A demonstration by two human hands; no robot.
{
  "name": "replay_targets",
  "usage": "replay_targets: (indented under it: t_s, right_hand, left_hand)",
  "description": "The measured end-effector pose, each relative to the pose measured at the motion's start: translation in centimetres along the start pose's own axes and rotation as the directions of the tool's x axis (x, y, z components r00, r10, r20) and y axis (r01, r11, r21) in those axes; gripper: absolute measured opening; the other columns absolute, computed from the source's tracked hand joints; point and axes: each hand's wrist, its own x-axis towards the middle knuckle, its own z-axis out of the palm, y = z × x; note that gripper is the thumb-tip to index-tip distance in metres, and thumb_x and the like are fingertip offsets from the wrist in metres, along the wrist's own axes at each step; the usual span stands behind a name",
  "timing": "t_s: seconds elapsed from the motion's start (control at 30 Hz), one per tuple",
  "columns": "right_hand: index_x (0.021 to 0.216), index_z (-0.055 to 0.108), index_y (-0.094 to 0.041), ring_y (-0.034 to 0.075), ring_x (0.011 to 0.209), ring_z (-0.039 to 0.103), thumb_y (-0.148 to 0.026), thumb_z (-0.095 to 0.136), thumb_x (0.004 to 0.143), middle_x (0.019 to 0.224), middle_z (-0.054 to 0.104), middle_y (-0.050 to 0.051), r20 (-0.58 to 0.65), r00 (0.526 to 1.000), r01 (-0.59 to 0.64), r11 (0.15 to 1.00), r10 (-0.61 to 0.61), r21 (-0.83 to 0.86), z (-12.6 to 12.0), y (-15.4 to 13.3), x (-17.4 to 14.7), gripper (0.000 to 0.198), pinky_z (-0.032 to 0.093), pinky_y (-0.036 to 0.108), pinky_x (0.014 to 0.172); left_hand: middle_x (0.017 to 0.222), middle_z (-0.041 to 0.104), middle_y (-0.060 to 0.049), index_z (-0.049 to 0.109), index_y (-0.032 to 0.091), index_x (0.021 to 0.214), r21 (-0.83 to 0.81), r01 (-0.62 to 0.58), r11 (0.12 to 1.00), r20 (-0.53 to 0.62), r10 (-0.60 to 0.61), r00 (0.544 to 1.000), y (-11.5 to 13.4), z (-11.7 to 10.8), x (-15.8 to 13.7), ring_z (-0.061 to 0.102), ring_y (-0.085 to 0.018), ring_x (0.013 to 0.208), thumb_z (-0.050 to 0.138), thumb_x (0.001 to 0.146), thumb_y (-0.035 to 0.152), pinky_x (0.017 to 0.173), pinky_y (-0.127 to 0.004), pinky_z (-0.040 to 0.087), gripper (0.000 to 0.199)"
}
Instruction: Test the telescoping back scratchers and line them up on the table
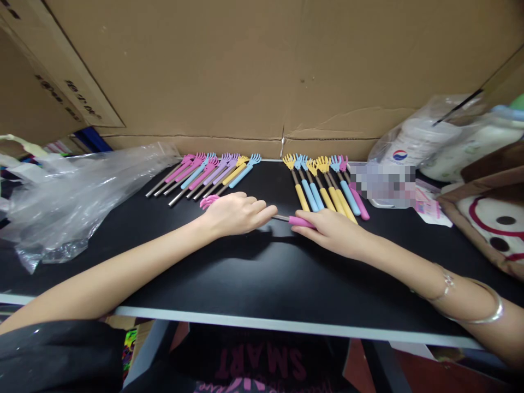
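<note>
A pink back scratcher [301,221] is held level above the black table between my two hands. My left hand [241,212] wraps round its claw end; the pink claw tips poke out by the wrist. My right hand [333,232] grips the pink handle at the other end, and a short stretch of metal rod shows between the hands. Behind my left hand lies a row of claw heads with metal rods [204,174] in pink, purple, yellow and blue. Beyond my right hand, several back scratchers [323,185] with yellow, blue and pink handles lie side by side.
Cardboard [262,71] walls in the back of the table [262,284]. A clear plastic bag [69,202] is spread at the left. On the right stand a bagged white cup [413,142], a partly blurred clear packet [382,188] and a brown-edged bag [483,213].
</note>
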Motion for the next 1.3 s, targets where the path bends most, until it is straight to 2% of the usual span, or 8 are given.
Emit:
replay_targets:
  t_s: [0.2, 0.47, 0.67, 0.83, 0.97, 1.17, 1.3]
  right_hand:
    - [0.083, 0.052, -0.021, 0.016, 0.056, 0.055, -0.046, 0.032, 0.094, 0.061, 0.059, 0.002, -0.12, 0.993, -0.021, 0.962, -0.012, -0.273, 0.2, -0.1, 0.0, 0.034, 0.021, 0.025, 0.051]
    - [0.082, 0.055, -0.02, 0.014, 0.049, 0.053, -0.052, 0.019, 0.096, 0.057, 0.061, 0.003, -0.224, 0.972, -0.019, 0.916, -0.078, -0.4, 0.7, 0.2, 0.0, 0.05, 0.016, 0.026, 0.05]
    - [0.079, 0.058, -0.02, 0.012, 0.046, 0.051, -0.055, 0.018, 0.095, 0.052, 0.06, 0.003, -0.283, 0.953, -0.043, 0.877, -0.107, -0.479, 0.7, 0.6, 0.3, 0.056, 0.012, 0.026, 0.048]
    - [0.076, 0.059, -0.019, 0.011, 0.05, 0.053, -0.053, 0.023, 0.095, 0.058, 0.064, 0.003, -0.292, 0.947, -0.022, 0.882, -0.132, -0.47, 0.4, 0.6, 0.2, 0.053, 0.013, 0.026, 0.048]
    - [0.077, 0.059, -0.02, 0.011, 0.053, 0.053, -0.051, 0.023, 0.096, 0.059, 0.063, 0.003, -0.297, 0.941, -0.001, 0.878, -0.161, -0.479, 0.2, 0.8, 0.2, 0.052, 0.013, 0.026, 0.048]
    - [0.079, 0.062, -0.021, 0.011, 0.057, 0.053, -0.041, 0.031, 0.097, 0.061, 0.063, 0.002, -0.303, 0.926, 0.017, 0.826, -0.226, -0.563, 0.0, 1.2, 0.1, 0.041, 0.014, 0.027, 0.049]
    - [0.078, 0.062, -0.021, 0.011, 0.056, 0.054, -0.039, 0.035, 0.096, 0.06, 0.062, 0.001, -0.319, 0.913, 0.017, 0.803, -0.256, -0.596, 0.2, 1.3, 0.2, 0.037, 0.014, 0.026, 0.048]
  left_hand:
    - [0.052, 0.053, 0.005, 0.052, 0.019, 0.079, -0.079, 0.063, 0.995, 0.076, -0.057, 0.995, 0.3, 0.2, 0.0, 0.055, -0.011, 0.045, 0.041, 0.093, 0.02, 0.044, -0.026, 0.025, 0.018]
    - [0.057, 0.06, 0.003, 0.05, 0.019, 0.08, -0.191, 0.169, 0.967, 0.204, -0.129, 0.97, 0.9, 0.4, -0.1, 0.059, -0.013, 0.047, 0.034, 0.097, 0.029, 0.042, -0.026, 0.02, 0.025]
    - [0.06, 0.063, 0.002, 0.051, 0.019, 0.086, -0.251, 0.31, 0.917, 0.39, -0.197, 0.899, 1.7, 0.5, 0.0, 0.06, -0.015, 0.049, 0.033, 0.098, 0.039, 0.043, -0.025, 0.02, 0.029]
    - [0.061, 0.064, 0.0, 0.052, 0.02, 0.09, -0.278, 0.391, 0.877, 0.518, -0.206, 0.83, 1.9, 0.4, 0.2, 0.06, -0.017, 0.051, 0.033, 0.097, 0.042, 0.045, -0.024, 0.022, 0.03]
    - [0.063, 0.063, 0.0, 0.052, 0.021, 0.087, -0.337, 0.439, 0.833, 0.564, -0.195, 0.802, 2.0, 0.3, 0.4, 0.061, -0.018, 0.055, 0.031, 0.098, 0.04, 0.046, -0.025, 0.023, 0.03]
    - [0.071, 0.065, 0.001, 0.052, 0.022, 0.087, -0.424, 0.542, 0.726, 0.616, -0.208, 0.76, 2.2, 0.1, 0.6, 0.063, -0.018, 0.063, 0.033, 0.097, 0.037, 0.05, -0.023, 0.028, 0.027]
    - [0.07, 0.065, 0.001, 0.053, 0.022, 0.088, -0.407, 0.549, 0.73, 0.623, -0.218, 0.752, 2.3, -0.1, 0.8, 0.062, -0.018, 0.062, 0.032, 0.097, 0.038, 0.049, -0.024, 0.027, 0.028]
